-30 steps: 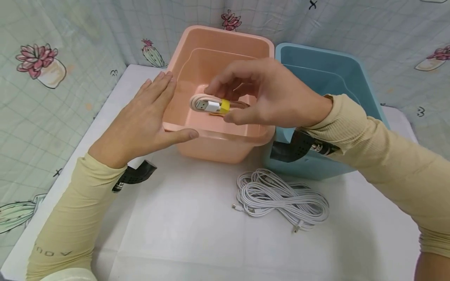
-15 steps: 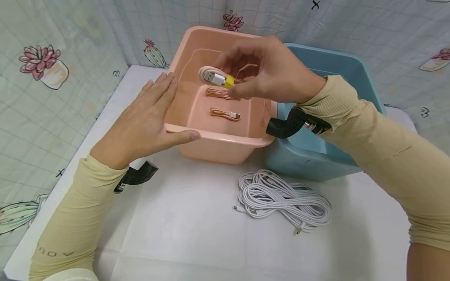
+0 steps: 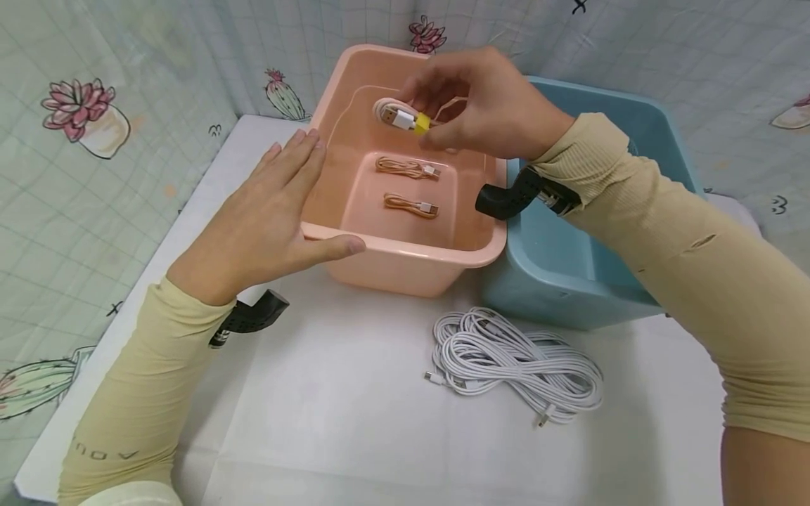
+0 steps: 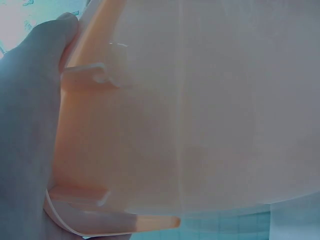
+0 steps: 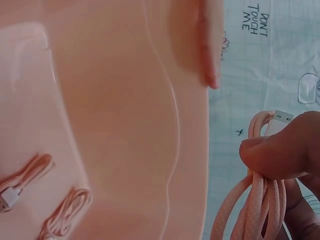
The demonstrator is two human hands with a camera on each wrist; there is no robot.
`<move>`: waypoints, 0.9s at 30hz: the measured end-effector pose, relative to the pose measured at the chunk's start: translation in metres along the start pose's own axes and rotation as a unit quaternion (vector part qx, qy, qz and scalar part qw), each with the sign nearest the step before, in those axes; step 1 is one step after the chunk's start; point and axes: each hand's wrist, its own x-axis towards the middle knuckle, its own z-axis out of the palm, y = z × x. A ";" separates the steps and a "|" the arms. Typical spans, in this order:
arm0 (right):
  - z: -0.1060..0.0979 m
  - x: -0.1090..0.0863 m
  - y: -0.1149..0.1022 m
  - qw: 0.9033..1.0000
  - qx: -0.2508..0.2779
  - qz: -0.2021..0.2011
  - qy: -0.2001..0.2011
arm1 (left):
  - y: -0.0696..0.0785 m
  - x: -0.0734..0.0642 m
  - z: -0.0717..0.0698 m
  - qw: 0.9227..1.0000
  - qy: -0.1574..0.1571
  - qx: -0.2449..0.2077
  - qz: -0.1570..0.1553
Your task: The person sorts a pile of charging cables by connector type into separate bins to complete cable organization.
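Note:
My right hand (image 3: 493, 105) pinches a coiled pale pink USB cable (image 3: 395, 114), bound with a yellow band, above the far part of the peach bin (image 3: 405, 247). Its metal plug points left in the head view. The right wrist view shows the thumb pressed on the braided loops of the held cable (image 5: 256, 207). On the bin's floor lie two more coiled USB cables, a farther one (image 3: 401, 167) and a nearer one (image 3: 405, 204). My left hand (image 3: 259, 204) rests with straight fingers on the bin's left rim, thumb along the front edge.
A blue bin (image 3: 563, 281) stands right against the peach bin, partly covered by my right forearm. In front of it a bundle of long white cables (image 3: 519, 362) lies on the white tabletop (image 3: 335, 407). A patterned cloth (image 3: 164, 56) hangs behind.
My right hand has lifted the coiled cable up and away from the bin's floor, toward the far side. The two cables below have come into view. The left hand stays on the rim.

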 end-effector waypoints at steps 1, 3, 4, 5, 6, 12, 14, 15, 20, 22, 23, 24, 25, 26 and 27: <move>0.001 0.002 0.001 1.000 -0.002 0.002 -0.002 | 0.000 0.000 0.000 1.000 0.000 0.000 0.000; 0.004 0.007 0.003 1.000 -0.011 0.005 -0.007 | -0.001 -0.001 0.000 1.000 -0.001 0.001 0.000; 0.005 0.009 0.003 1.000 -0.016 0.007 -0.010 | -0.001 -0.001 0.000 1.000 -0.001 0.001 0.000; 0.006 0.011 0.004 1.000 -0.020 0.008 -0.013 | -0.002 -0.001 0.000 1.000 -0.001 0.001 0.000; 0.007 0.013 0.004 1.000 -0.025 0.011 -0.015 | -0.002 -0.001 0.000 1.000 0.000 0.001 0.000; 0.013 0.020 0.008 0.999 -0.026 0.024 -0.026 | -0.003 -0.001 0.000 1.000 0.005 0.002 0.006; 0.014 0.021 0.009 0.999 -0.017 0.025 -0.027 | -0.002 -0.001 0.000 1.000 0.007 0.003 0.009; 0.014 0.021 0.010 0.999 -0.013 0.024 -0.028 | -0.002 -0.001 0.000 1.000 0.007 0.004 0.010; 0.017 0.022 0.014 0.999 0.007 0.023 -0.026 | -0.003 0.000 -0.002 1.000 0.009 0.002 0.011; 0.018 0.022 0.016 0.999 0.012 0.022 -0.027 | -0.003 -0.001 -0.002 1.000 0.009 0.000 0.011; 0.019 0.022 0.017 0.999 0.014 0.023 -0.028 | -0.003 -0.001 -0.002 1.000 0.009 0.000 0.011; 0.020 0.022 0.018 0.999 0.015 0.023 -0.030 | -0.003 -0.001 -0.002 1.000 0.009 -0.001 0.011; 0.021 0.022 0.019 0.999 0.020 0.025 -0.031 | -0.004 -0.001 -0.001 1.000 0.009 0.000 0.012; 0.022 0.022 0.020 0.999 0.023 0.028 -0.032 | -0.004 -0.001 -0.001 1.000 0.009 0.000 0.012; 0.023 0.023 0.020 0.999 0.025 0.031 -0.033 | -0.004 -0.001 -0.001 1.000 0.009 -0.001 0.012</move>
